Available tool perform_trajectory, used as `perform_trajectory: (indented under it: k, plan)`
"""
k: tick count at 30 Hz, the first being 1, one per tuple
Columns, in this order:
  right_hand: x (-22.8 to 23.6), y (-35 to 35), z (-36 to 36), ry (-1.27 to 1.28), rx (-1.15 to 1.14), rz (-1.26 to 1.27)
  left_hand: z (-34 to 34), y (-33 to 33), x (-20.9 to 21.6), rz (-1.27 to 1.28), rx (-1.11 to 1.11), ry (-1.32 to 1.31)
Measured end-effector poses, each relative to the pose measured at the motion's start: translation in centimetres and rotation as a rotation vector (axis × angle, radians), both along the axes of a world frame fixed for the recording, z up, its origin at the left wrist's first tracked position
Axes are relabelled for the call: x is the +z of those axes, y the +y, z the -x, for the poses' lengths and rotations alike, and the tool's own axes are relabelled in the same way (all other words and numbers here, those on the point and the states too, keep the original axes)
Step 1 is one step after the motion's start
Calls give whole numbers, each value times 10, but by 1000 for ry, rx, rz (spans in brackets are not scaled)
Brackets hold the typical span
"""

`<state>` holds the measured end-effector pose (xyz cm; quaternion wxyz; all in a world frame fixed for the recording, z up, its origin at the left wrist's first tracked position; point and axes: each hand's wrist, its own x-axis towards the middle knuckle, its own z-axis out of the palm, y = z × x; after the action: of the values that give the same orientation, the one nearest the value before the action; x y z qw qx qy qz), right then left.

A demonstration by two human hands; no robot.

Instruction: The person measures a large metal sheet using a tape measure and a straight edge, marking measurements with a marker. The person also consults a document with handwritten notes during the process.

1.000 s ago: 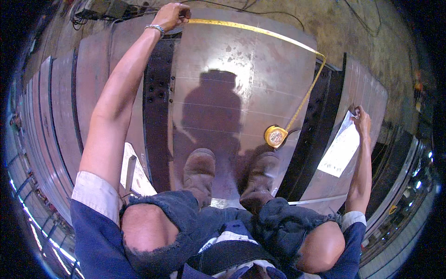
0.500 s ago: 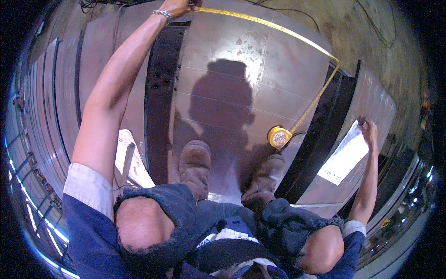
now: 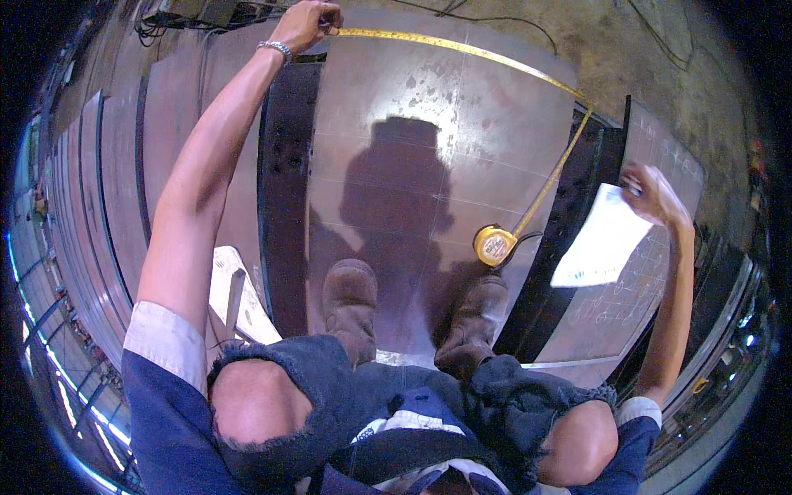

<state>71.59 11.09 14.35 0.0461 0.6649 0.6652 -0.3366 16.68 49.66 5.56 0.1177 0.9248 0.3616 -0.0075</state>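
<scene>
At the far left edge of a grey steel plate [image 3: 520, 115], my left hand [image 3: 307, 26] pinches the end of a yellow tape measure blade [image 3: 462, 48]. The blade runs across the plate's far side, bends at the right corner and comes back to its yellow round case [image 3: 495, 245]. That case rests on the plate near my right boot [image 3: 474, 318]. My right hand [image 3: 653, 196], a little blurred, grips a white sheet of paper [image 3: 601, 239] by its upper corner. The sheet hangs over the right-hand plate and the dark steel beam beside it.
Chalk marks cover the right-hand plate [image 3: 615, 309]. A dark beam with holes [image 3: 289, 165] runs along the left of the middle plate. More steel plates [image 3: 177, 124] stand further left. Black cables [image 3: 511, 18] lie on the far floor. A white metal piece [image 3: 239, 289] is by my left knee.
My right hand has moved away from me and lifted the paper, uncovering chalk marks on the right-hand plate. My left hand still holds the tape's end; the case stays put.
</scene>
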Motion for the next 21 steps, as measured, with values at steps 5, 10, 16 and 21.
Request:
perform_trajectory:
  k: [5, 10, 16, 21]
  plan:
    - [77, 67, 175, 335, 354, 87, -14, -10, 4, 46, -7, -113]
    - [-4, 104, 255, 434, 299, 133, -16, -22, 21, 166, 65, -237]
    - [-71, 117, 265, 767, -150, 208, -21, -17, 13, 100, 28, -199]
    - [-64, 114, 266, 908, -409, 290, -19, -19, 13, 92, 43, -199]
